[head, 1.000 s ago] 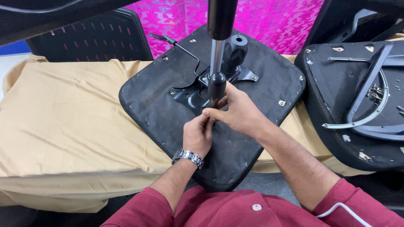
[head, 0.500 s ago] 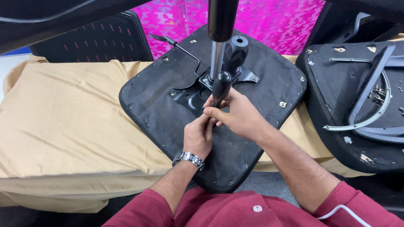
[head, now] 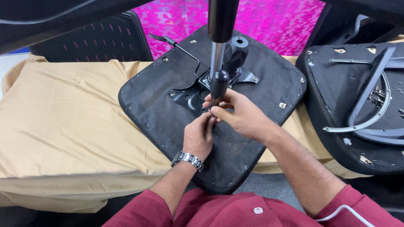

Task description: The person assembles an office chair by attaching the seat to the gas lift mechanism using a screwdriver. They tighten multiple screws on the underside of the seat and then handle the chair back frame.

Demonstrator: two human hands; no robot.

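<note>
Right hand (head: 242, 115) hides tool tip — fastener unseen.

Bright, even overhead light; soft shadows; sharp centre; mild wide-angle bending at edges; no glare.

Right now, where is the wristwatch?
In the head view, the wristwatch sits on the left wrist, low and centre, over the near edge of the upturned black seat, just below the left hand.
</note>
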